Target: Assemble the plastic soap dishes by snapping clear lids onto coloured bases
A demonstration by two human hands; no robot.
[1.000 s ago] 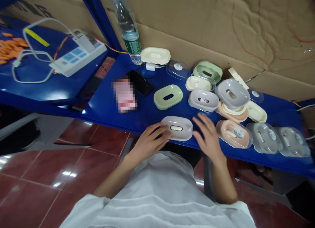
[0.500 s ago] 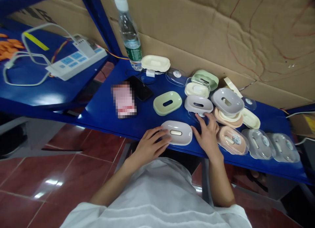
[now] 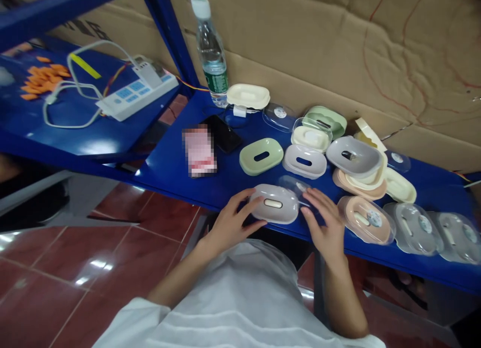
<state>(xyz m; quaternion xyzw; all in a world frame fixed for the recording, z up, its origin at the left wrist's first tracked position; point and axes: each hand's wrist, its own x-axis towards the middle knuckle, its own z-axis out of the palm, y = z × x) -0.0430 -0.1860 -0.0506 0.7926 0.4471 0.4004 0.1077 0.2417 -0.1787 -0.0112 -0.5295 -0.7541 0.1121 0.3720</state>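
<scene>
The left hand (image 3: 235,220) is laid palm down at the left end of the lavender dish (image 3: 288,208), which is held between parted fingers and a thumb stretched along the near rim. By the index fingertip the cream insert (image 3: 272,204) is approached. The clear lid (image 3: 292,184) is pinched by the right hand (image 3: 326,222), its fingers bent together above the thumb, and is tilted beside the dish's right end. The dish is seated on the front edge of the blue table (image 3: 229,175). Both forearms are angled inward.
</scene>
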